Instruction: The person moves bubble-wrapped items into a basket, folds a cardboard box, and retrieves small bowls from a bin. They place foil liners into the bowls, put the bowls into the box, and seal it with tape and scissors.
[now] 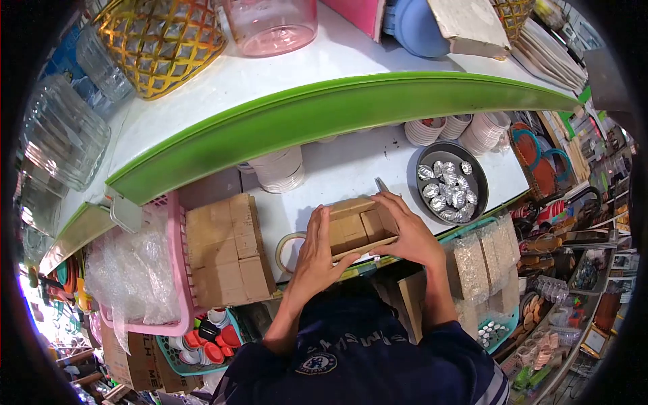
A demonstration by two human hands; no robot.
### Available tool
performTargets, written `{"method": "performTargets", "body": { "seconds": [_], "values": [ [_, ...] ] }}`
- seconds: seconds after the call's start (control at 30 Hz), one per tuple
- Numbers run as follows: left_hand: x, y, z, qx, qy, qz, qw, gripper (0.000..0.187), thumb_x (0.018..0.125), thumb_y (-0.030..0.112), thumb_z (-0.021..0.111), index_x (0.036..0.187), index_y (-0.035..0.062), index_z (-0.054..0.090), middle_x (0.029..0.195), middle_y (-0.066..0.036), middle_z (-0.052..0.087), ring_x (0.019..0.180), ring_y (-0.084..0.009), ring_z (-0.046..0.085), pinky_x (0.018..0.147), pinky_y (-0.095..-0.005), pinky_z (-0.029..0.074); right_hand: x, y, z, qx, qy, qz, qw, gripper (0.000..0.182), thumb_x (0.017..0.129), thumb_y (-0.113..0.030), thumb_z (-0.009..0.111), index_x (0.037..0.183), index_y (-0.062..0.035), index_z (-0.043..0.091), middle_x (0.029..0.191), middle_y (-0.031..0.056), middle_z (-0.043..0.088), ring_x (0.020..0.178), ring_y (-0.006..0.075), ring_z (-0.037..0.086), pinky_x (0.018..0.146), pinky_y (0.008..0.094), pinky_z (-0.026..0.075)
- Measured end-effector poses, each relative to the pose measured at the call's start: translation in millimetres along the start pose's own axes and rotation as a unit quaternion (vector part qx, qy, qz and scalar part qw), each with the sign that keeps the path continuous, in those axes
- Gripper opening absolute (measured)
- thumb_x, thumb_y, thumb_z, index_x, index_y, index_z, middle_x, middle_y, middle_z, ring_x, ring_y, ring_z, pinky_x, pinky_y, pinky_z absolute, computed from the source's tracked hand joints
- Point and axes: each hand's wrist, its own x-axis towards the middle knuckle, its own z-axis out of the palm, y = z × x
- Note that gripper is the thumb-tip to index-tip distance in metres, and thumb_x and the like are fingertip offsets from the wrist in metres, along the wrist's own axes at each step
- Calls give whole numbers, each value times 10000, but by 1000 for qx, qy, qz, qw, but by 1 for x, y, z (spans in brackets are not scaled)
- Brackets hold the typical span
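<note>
An open cardboard box (351, 231) rests on the white shelf, its inside facing up and showing folded flaps. My left hand (317, 250) holds its left side, with the thumb at the near edge. On the right side, my right hand (408, 233) grips the box, its thumb also at the near edge. A roll of tape (281, 252) lies just left of my left hand. Beyond my right fingertips a thin pointed metal object (382, 184) sticks out, partly hidden.
A round dark pan (420, 177) holds small foil molds. Left are flattened cardboard (226, 250) and a pink basket (181, 270) with clear plastic. A green-edged shelf (337, 98) crosses above. Stacked white cups (278, 169) stand behind. Bubble-wrapped items (482, 263) are at right.
</note>
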Motion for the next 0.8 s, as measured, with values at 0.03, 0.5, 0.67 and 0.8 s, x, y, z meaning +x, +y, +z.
{"method": "performTargets", "body": {
  "seconds": [0.03,0.5,0.67,0.8],
  "values": [
    [1,1,1,3,7,-6,1000,1091,797,275,770,1500,-44,0,1473,-299,260,1374,-445,277,1135,-472,257,-1,2,1,7,0,-3,1000,987,579,-232,871,1434,-149,384,1466,139,392,1284,350,473,1046,417,423],
    [-2,-4,9,-26,64,-4,998,1078,772,292,799,1482,-63,70,1417,-332,310,1311,-479,350,1079,-496,334,-6,5,5,30,12,-21,999,981,635,-257,862,1462,-141,347,1473,177,376,1330,376,415,1054,421,407],
    [-1,2,6,-10,51,-38,998,1029,784,324,785,1484,-48,129,1413,-324,308,1308,-476,353,1078,-493,335,-8,6,10,-16,28,-12,999,976,623,-244,867,1456,-137,369,1475,165,392,1336,355,420,1055,399,408],
    [1,5,3,-16,49,-40,998,1021,785,324,787,1488,-37,140,1411,-306,304,1310,-471,353,1075,-487,340,-7,8,10,7,20,-12,1000,971,645,-249,858,1466,-137,352,1482,187,357,1334,373,410,1071,417,388]
  ]
}}
